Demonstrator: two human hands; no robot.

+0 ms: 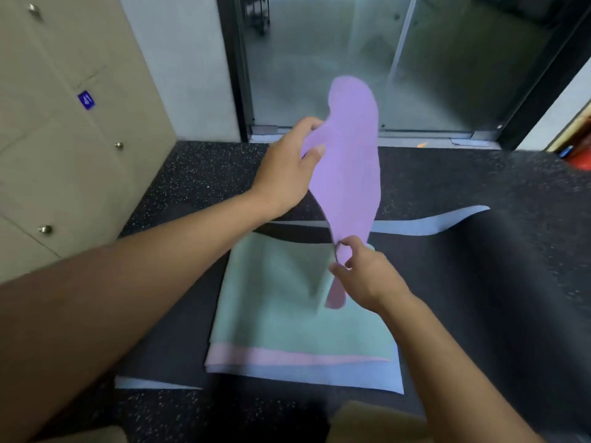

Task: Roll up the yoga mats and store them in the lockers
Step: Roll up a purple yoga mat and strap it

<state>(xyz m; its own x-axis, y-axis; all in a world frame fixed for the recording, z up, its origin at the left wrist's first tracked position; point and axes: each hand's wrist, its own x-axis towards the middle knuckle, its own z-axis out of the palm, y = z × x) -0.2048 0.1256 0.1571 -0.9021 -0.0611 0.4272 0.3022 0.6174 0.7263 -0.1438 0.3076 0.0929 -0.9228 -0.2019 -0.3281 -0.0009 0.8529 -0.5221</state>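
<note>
A purple cloth hangs in the air, lifted above the floor. My left hand grips its upper left edge between thumb and fingers. My right hand pinches its lower end. Below them a stack of folded cloths lies flat: a mint green one on top, a pink one under it and a pale blue one at the bottom. The stack sits on a dark yoga mat with a light blue underside, spread on the speckled black floor.
Beige lockers with round metal knobs and a blue number tag line the left wall. Glass sliding doors stand ahead beyond the mat. A red object sits at the right edge. A brown box corner shows at the bottom.
</note>
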